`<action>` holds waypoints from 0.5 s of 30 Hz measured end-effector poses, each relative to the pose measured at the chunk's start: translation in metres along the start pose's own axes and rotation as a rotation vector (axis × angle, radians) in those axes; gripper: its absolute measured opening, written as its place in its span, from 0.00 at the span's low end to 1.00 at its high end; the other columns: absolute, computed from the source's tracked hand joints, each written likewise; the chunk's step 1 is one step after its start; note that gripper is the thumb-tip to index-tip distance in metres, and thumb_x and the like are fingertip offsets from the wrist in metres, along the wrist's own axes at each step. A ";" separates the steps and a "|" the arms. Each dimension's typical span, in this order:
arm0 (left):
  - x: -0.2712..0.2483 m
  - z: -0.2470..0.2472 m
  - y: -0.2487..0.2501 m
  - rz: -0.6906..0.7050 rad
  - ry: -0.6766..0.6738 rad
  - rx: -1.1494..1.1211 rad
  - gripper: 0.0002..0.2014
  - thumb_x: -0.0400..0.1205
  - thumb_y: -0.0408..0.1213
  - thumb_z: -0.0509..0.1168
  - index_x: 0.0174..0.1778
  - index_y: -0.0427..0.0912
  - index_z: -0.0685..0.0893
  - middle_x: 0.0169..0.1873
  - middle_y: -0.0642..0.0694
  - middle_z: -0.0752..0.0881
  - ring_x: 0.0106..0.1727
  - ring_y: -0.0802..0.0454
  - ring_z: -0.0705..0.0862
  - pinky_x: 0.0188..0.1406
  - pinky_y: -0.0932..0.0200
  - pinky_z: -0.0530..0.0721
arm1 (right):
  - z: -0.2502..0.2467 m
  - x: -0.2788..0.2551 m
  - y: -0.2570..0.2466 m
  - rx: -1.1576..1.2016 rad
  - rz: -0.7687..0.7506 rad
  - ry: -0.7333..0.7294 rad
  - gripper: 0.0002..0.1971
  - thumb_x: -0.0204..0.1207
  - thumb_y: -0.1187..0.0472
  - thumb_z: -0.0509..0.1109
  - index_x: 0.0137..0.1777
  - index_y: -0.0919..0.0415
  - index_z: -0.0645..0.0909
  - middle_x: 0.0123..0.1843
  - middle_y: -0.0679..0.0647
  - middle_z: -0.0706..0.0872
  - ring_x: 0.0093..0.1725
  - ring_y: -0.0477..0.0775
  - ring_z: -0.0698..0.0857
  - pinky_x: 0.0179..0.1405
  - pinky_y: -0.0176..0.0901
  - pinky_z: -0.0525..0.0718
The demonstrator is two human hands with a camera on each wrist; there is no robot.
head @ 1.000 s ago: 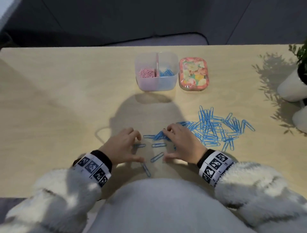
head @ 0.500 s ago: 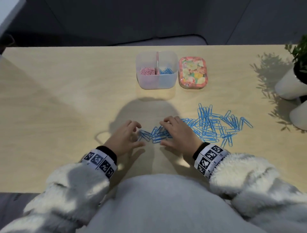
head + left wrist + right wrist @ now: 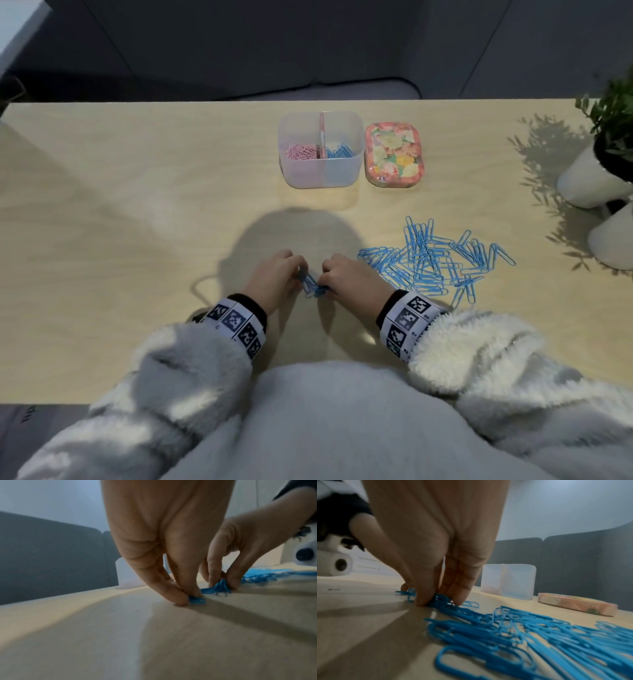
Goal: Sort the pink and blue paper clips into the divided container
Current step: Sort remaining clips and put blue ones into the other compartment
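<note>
A small bunch of blue paper clips (image 3: 312,285) lies on the table between my two hands. My left hand (image 3: 274,279) pinches one end of the bunch (image 3: 197,599) against the tabletop. My right hand (image 3: 352,279) pinches the other end (image 3: 440,599) between thumb and fingers. A larger loose pile of blue clips (image 3: 435,262) spreads to the right of my right hand. The clear divided container (image 3: 320,173) stands at the back, with pink clips (image 3: 301,150) in its left half and blue clips (image 3: 339,151) in its right half.
A flowered lid (image 3: 394,156) lies right of the container. Two white plant pots (image 3: 589,178) stand at the table's right edge. The wooden table (image 3: 120,205) ends near my body; a grey sofa is behind it.
Both hands have drawn together, sweeping the scattered blue clips near them into one tight bunch, and the fingers have curled to pinch it.
</note>
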State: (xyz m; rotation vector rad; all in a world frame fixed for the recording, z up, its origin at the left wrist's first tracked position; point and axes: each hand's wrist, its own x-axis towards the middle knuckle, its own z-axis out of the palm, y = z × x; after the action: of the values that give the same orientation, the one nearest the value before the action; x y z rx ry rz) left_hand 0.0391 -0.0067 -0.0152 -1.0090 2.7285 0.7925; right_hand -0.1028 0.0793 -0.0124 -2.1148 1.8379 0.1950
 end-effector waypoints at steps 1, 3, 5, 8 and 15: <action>0.002 -0.001 0.001 0.028 -0.001 0.061 0.09 0.78 0.31 0.66 0.53 0.37 0.83 0.52 0.40 0.80 0.47 0.41 0.82 0.45 0.54 0.77 | -0.001 0.000 -0.002 -0.051 -0.006 0.019 0.05 0.67 0.65 0.71 0.41 0.60 0.87 0.42 0.55 0.85 0.50 0.57 0.83 0.30 0.41 0.74; 0.004 -0.003 0.000 0.090 -0.008 0.139 0.06 0.78 0.32 0.65 0.49 0.35 0.83 0.52 0.38 0.79 0.45 0.39 0.82 0.43 0.51 0.78 | -0.004 0.001 -0.002 -0.177 -0.021 0.016 0.03 0.49 0.61 0.75 0.23 0.53 0.83 0.24 0.46 0.81 0.30 0.49 0.83 0.17 0.33 0.68; 0.007 -0.005 -0.002 0.123 -0.038 0.147 0.05 0.78 0.32 0.66 0.46 0.34 0.83 0.50 0.38 0.80 0.45 0.39 0.82 0.43 0.50 0.77 | -0.002 0.007 0.002 -0.251 -0.032 0.016 0.07 0.43 0.60 0.76 0.19 0.52 0.79 0.19 0.45 0.78 0.25 0.46 0.81 0.17 0.33 0.68; 0.010 -0.007 -0.005 0.081 -0.091 0.085 0.06 0.77 0.33 0.67 0.46 0.34 0.83 0.49 0.39 0.81 0.48 0.42 0.81 0.41 0.58 0.71 | 0.004 0.012 0.004 -0.249 -0.044 0.035 0.16 0.37 0.57 0.84 0.20 0.51 0.78 0.19 0.46 0.78 0.25 0.47 0.80 0.19 0.34 0.70; 0.009 0.003 -0.009 -0.004 -0.069 -0.031 0.08 0.79 0.36 0.64 0.50 0.36 0.80 0.49 0.39 0.79 0.49 0.39 0.80 0.49 0.47 0.76 | -0.020 0.006 0.027 0.349 0.132 0.030 0.08 0.76 0.62 0.66 0.52 0.61 0.83 0.52 0.60 0.85 0.59 0.59 0.77 0.54 0.50 0.74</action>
State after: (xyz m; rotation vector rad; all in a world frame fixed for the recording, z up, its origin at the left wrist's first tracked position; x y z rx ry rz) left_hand 0.0379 -0.0157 -0.0239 -0.9736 2.6637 0.8547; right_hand -0.1302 0.0641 0.0002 -1.7709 1.8711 -0.1208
